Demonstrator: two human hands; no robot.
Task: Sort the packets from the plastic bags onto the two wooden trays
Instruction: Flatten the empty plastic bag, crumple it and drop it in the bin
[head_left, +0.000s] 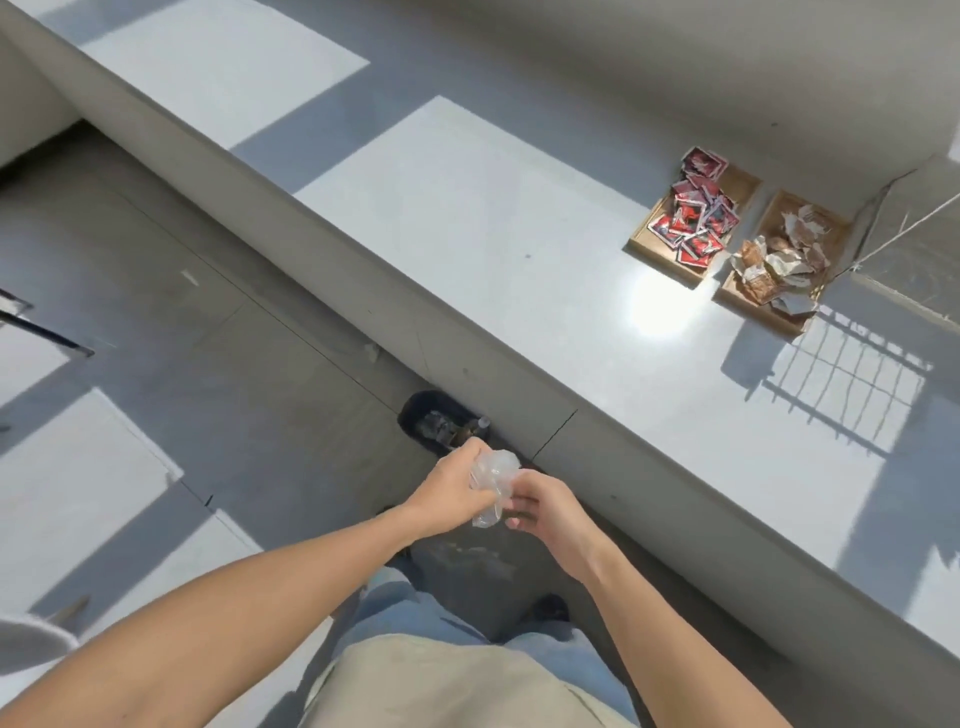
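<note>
A crumpled clear plastic bag (492, 483) sits bunched between both my hands, low in the middle of the view above the floor. My left hand (451, 493) is closed around its left side and my right hand (545, 506) pinches its right side. Far off on the white counter stand two wooden trays. The left tray (649, 241) holds several red packets (693, 218). The right tray (763, 314) holds several brown and white packets (779, 260).
A small black bin (415, 410) with clear rubbish inside stands on the grey floor against the counter's front wall, just beyond my hands. The white counter (493, 234) runs diagonally across the view. My legs and feet are below.
</note>
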